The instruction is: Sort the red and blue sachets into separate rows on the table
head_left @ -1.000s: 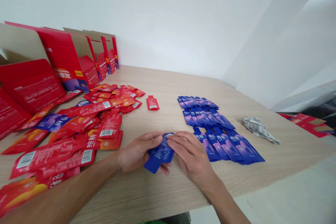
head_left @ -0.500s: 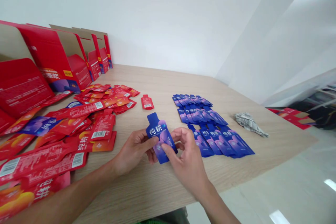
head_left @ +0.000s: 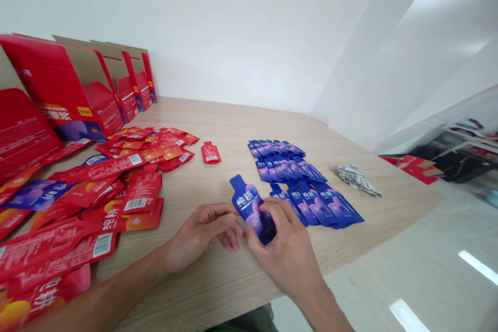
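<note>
Two hands, right hand (head_left: 286, 249) pinching blue sachet (head_left: 251, 207), lower end hidden, left hand (head_left: 202, 233) loosely spread.

Two hands, one blue pouch (head_left: 251, 207) held up, four red boxes (head_left: 78, 93) standing, one lone red pouch (head_left: 210, 152), one crumpled paper (head_left: 356, 177).

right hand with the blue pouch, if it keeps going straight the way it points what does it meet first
Probably the nearest row of blue pouches laid on the table. The right hand, its grip shut on a blue pouch, points up and away towards them. Depth is unclear, so it might pass just left of that row.
</note>
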Demonstrator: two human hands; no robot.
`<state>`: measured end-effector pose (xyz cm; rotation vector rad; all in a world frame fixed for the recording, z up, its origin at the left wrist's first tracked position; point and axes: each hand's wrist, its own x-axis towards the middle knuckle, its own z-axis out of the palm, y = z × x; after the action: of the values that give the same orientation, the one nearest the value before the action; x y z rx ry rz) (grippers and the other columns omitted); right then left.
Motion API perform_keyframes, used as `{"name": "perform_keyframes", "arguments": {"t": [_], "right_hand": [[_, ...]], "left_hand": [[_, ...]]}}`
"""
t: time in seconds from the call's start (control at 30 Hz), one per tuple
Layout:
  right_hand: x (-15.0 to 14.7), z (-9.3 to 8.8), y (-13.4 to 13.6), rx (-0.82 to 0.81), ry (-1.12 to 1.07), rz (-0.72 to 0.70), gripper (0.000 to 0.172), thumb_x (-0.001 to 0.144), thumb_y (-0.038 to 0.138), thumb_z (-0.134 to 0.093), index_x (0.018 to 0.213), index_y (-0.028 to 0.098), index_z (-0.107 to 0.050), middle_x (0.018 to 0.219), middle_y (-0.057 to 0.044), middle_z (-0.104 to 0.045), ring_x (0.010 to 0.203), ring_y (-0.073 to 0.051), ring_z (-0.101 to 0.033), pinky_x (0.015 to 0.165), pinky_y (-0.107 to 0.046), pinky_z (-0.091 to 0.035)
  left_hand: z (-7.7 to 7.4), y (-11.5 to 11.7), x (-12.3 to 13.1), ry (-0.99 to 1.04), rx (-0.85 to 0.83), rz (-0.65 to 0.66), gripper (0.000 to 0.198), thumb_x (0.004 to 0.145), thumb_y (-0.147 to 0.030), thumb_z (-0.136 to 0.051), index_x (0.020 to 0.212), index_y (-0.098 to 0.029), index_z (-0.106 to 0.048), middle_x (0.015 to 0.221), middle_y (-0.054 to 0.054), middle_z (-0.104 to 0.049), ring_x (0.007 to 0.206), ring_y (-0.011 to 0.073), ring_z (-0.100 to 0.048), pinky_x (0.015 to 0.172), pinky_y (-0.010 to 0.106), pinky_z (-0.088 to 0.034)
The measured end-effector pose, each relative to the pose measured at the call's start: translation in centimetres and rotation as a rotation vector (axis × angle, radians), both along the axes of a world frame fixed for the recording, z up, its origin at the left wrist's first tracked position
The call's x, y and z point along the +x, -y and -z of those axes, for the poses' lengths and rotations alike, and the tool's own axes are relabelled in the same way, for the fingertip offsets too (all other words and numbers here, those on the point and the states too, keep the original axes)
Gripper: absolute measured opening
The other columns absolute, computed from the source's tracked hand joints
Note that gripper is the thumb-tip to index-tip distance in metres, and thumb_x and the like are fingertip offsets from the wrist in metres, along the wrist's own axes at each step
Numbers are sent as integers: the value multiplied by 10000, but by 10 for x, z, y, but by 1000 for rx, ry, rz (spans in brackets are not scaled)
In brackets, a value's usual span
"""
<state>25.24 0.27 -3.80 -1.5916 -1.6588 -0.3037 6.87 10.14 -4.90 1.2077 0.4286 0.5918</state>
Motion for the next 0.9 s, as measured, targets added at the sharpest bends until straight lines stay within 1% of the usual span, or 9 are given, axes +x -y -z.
{"name": "perform_keyframes", "arguments": {"t": [0.07,0.1,0.17,0.23,0.33,0.47,0.57,0.73,0.9], "right_hand": [[23,-7,2,-17,40,119,160,931,279,-636,1080,227,-612,1126,-113,-699,1013,-269,-702,903,-415,-600],[37,-10,2,-40,67,192,149,933,292,-627,1065,224,-620,1110,-114,-703,987,-271,-702,892,-417,-592],[64,-14,3,-115,126,344,174,927,332,-625,1050,210,-642,1082,-125,-708,941,-284,-699,864,-421,-577],[85,-15,4,-212,183,462,206,920,360,-627,1039,195,-660,1060,-140,-710,919,-296,-698,843,-416,-563],[101,-11,4,-346,244,554,221,929,354,-618,1048,177,-678,1033,-149,-713,914,-301,-699,836,-401,-541],[101,-8,2,-486,266,563,217,939,325,-624,1060,157,-691,1017,-150,-715,897,-300,-700,826,-391,-515],[96,-10,0,-550,266,547,201,938,310,-634,1048,154,-697,1005,-150,-716,919,-315,-704,842,-396,-506],[92,-16,-8,-612,269,545,210,944,304,-619,1045,146,-713,1007,-161,-717,952,-332,-710,865,-404,-500],[94,-14,-15,-623,238,534,211,938,321,-640,1038,153,-720,1037,-156,-733,959,-315,-724,855,-387,-501]], "left_hand": [[0,0,-1,12,-10,-12,472,861,-564,-838,1070,-142,-800,845,99,-810,639,168,-717,631,271,-568],[0,-1,-2,16,-14,-23,471,858,-545,-847,1102,-146,-793,850,98,-811,636,167,-715,629,271,-563],[2,-3,-3,21,-10,-37,444,860,-516,-851,1094,-143,-788,842,97,-806,637,165,-710,631,271,-555],[4,-4,-4,27,-4,-42,419,867,-494,-848,1087,-143,-785,842,97,-803,644,166,-706,636,274,-549],[5,-6,-3,30,-1,-34,402,867,-473,-847,1090,-145,-782,845,99,-800,647,170,-702,636,281,-540],[5,-6,-3,30,4,-28,411,856,-472,-855,1088,-141,-779,831,100,-798,652,172,-695,638,282,-531],[4,-6,-2,29,0,-38,416,841,-466,-869,1082,-140,-774,829,101,-802,657,167,-689,637,276,-524],[6,-6,-3,28,-3,-33,388,835,-432,-874,1072,-143,-770,823,90,-798,647,157,-678,640,273,-521],[8,-7,-3,39,7,-23,374,833,-413,-876,1072,-145,-772,821,84,-795,640,152,-674,633,270,-514]]}}
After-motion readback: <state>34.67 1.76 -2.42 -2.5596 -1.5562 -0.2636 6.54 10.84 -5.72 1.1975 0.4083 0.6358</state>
